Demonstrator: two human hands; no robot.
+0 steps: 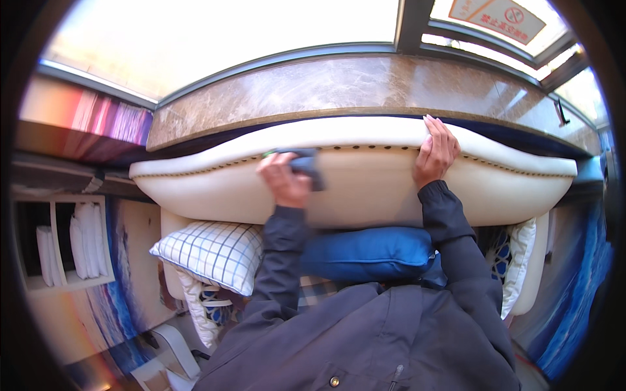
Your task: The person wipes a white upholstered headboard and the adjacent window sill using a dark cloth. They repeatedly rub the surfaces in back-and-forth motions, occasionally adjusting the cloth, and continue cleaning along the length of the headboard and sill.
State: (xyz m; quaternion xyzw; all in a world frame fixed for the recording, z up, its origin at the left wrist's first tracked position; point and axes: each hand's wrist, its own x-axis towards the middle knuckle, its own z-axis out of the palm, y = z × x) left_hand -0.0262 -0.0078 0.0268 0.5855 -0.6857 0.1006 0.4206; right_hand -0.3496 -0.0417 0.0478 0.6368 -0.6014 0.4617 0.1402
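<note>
A cream padded headboard (365, 182) with a line of dark studs stretches across the middle of the view. My left hand (287, 184), a little smeared by motion, grips a dark grey cloth (304, 164) against its front, left of centre. Further right, my right hand (435, 151) lies over the top rim with fingers stretched out and nothing held. Below the headboard are a white checked pillow (212, 254) by my left forearm and a blue pillow (368, 253) between my arms.
A brown marble sill (274, 98) runs behind the headboard beneath a bright window (228, 39). At the left, a white shelf (81, 283) holds folded white cloths. A patterned rug or panel in blue (574, 280) shows at the right.
</note>
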